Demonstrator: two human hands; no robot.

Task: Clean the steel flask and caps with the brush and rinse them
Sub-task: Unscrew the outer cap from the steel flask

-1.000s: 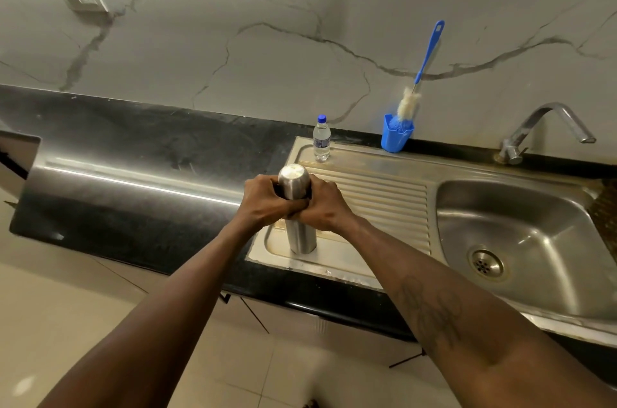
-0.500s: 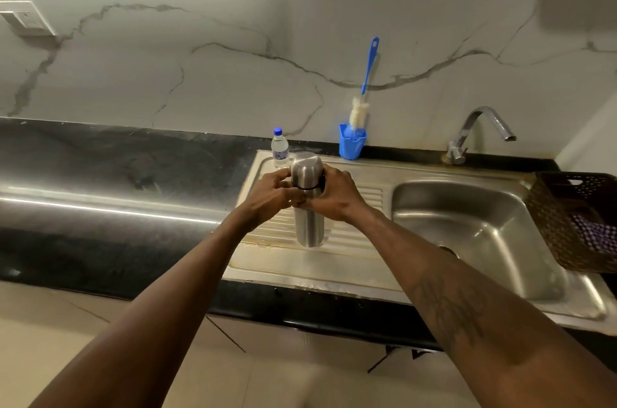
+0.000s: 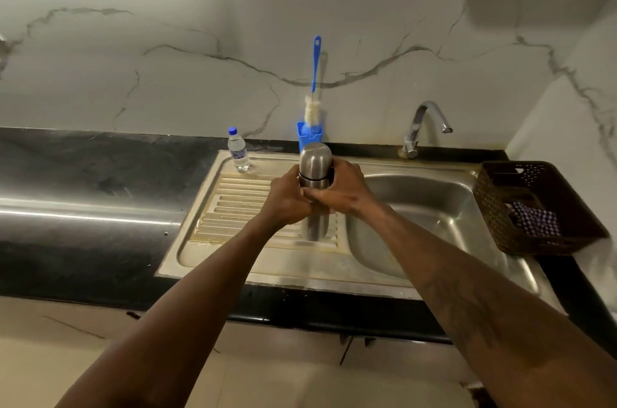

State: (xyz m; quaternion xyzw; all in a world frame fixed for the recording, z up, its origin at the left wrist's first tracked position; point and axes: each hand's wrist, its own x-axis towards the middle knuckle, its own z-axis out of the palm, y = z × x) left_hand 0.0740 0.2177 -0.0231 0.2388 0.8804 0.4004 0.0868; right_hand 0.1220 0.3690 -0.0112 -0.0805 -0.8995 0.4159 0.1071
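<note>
The steel flask point(image 3: 314, 224) is upright over the right end of the ribbed drainboard point(image 3: 233, 207), its steel cap point(image 3: 315, 158) on top. My left hand point(image 3: 287, 200) grips the flask body from the left. My right hand point(image 3: 344, 188) wraps the flask just under the cap from the right. Whether the flask's base touches the drainboard I cannot tell. The bottle brush point(image 3: 315, 87), blue handle and white bristles, stands in a blue holder point(image 3: 309, 137) against the wall right behind the flask.
A sink basin point(image 3: 434, 207) lies to the right, with a tap point(image 3: 424, 127) at the back. A small plastic water bottle point(image 3: 238, 150) stands at the drainboard's back left. A brown basket point(image 3: 534, 207) with a checked cloth sits at the far right. Black counter point(image 3: 83, 180) stretches left.
The flask and both hands have shifted right along the drainboard toward the basin, and the view has swung right. Both hands keep their hold.
</note>
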